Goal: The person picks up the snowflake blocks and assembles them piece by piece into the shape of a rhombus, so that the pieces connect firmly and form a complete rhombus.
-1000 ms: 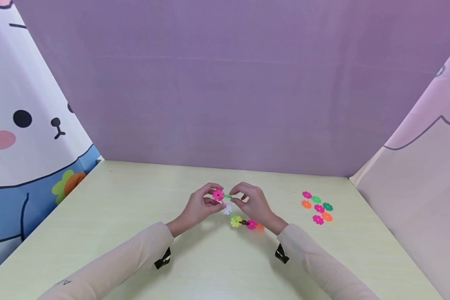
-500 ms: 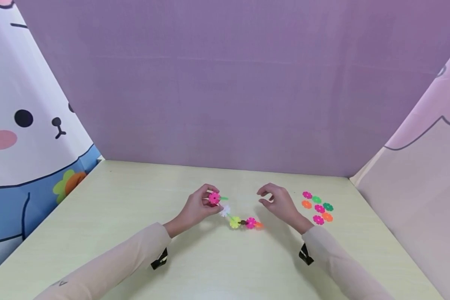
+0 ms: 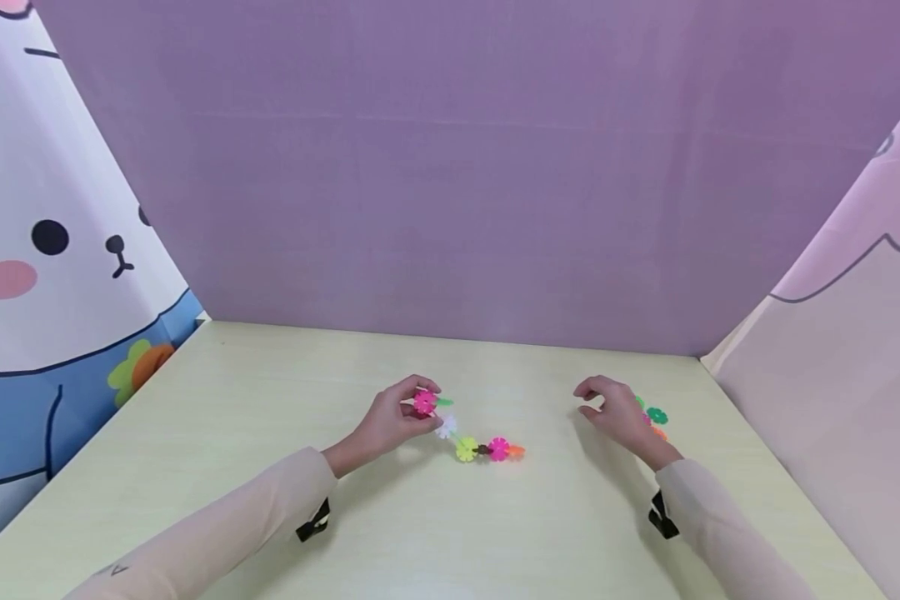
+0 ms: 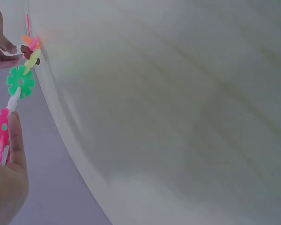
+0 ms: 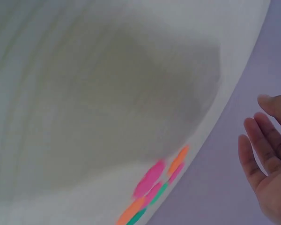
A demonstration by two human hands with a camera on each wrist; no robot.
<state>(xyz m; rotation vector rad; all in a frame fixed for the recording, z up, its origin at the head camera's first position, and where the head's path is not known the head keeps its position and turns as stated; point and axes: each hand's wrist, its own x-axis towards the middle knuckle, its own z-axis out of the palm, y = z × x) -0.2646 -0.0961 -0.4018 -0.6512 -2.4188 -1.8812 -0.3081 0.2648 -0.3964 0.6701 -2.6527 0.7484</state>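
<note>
Sleeves point(image 3: 210, 527) of pale cloth cover your forearms, running up from the bottom edge of the frame, with a black fitting point(image 3: 313, 522) under your left wrist and another point(image 3: 662, 517) under your right. Just past them, at the lower centre, hangs or lies the near end of your chain point(image 3: 467, 450) of flower-shaped pieces; you cannot tell from here whether this end touches the table point(image 3: 450, 533). From its right tip, an orange piece point(image 3: 517, 452) joins a bright pink one, then come a brown piece point(image 3: 483, 450) and the yellow one, and the line bends up and left through a green disc point(image 4: 20, 81), plain in the left wrist view, to a white piece point(image 3: 446, 427). Your left hand point(image 3: 392, 418), a little left of centre, pinches the upper pink piece point(image 3: 424, 402) between thumb and fingers, and a light green piece point(image 3: 444, 402) sticks out from it to the right. Your right hand point(image 3: 618, 414), well apart at the centre right, has its fingers loosely bent and its thumb away from them, holding nothing. Beside and partly behind it lie loose pieces point(image 3: 657, 416) in green, pink and orange. Beyond the far table edge, a purple backdrop point(image 3: 450, 167) fills the upper frame, flanked by a cartoon-printed panel point(image 3: 67, 317) on the left and a pale pink one point(image 3: 847, 358) on the right.
</note>
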